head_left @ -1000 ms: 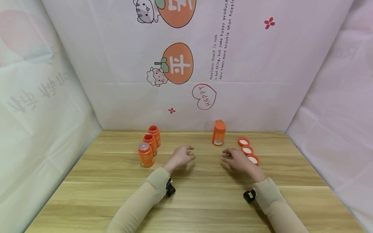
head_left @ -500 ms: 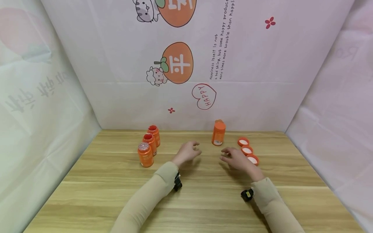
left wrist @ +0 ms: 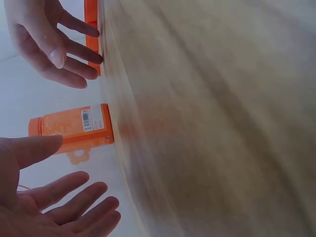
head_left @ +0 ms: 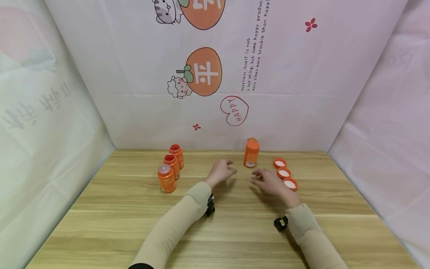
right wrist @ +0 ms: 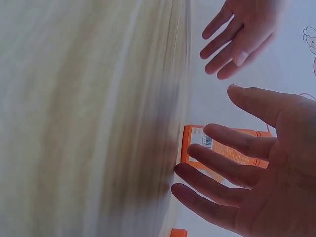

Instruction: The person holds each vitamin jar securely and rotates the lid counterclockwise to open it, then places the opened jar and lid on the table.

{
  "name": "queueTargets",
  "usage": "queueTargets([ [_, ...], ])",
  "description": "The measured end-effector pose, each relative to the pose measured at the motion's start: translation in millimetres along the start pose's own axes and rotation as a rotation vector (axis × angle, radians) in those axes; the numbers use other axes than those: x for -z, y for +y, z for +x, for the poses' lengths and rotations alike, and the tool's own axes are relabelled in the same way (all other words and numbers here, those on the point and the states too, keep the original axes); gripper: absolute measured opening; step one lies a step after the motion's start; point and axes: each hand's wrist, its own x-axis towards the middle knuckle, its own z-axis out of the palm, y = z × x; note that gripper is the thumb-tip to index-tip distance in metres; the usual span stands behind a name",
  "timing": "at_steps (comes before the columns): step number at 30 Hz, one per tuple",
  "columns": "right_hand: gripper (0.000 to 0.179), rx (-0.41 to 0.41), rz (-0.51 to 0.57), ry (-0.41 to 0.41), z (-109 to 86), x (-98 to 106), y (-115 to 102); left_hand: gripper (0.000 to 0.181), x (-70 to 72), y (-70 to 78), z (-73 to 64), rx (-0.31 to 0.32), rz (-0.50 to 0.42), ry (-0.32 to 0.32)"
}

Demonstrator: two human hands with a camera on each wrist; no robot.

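An orange bottle [head_left: 251, 154] with its orange cap on stands upright near the back wall in the head view. To its front left is my left hand [head_left: 221, 172], fingers loosely spread and holding nothing. My right hand [head_left: 268, 181] hovers to the bottle's front right, between it and the caps, likewise with nothing in it. Both palms face inward, apart from the bottle. In the left wrist view the bottle [left wrist: 76, 126] shows a barcode label and a small flower-shaped tab. Fingers of the right hand [right wrist: 284, 163] partly hide the bottle [right wrist: 232, 148] in the right wrist view.
On the left stand three uncapped orange bottles in a slanting row: the front one [head_left: 167, 179] has a silvery seal, the middle one [head_left: 172, 165] and back one [head_left: 176, 155] look opened. Three orange caps [head_left: 283, 173] lie with white insides up on the right. Printed cloth walls surround the wooden table.
My left hand has moved right and toward the back, closer to the capped bottle. My right hand has shifted slightly left. The bottles and caps stay where they were.
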Motion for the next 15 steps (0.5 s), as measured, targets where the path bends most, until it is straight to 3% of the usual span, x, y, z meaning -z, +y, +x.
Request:
queueTargets([
  [15, 0.041, 0.014, -0.008, 0.005, -0.1, 0.5, -0.1, 0.052, -9.7, 7.0, 22.4, 0.048, -0.038, 0.041],
])
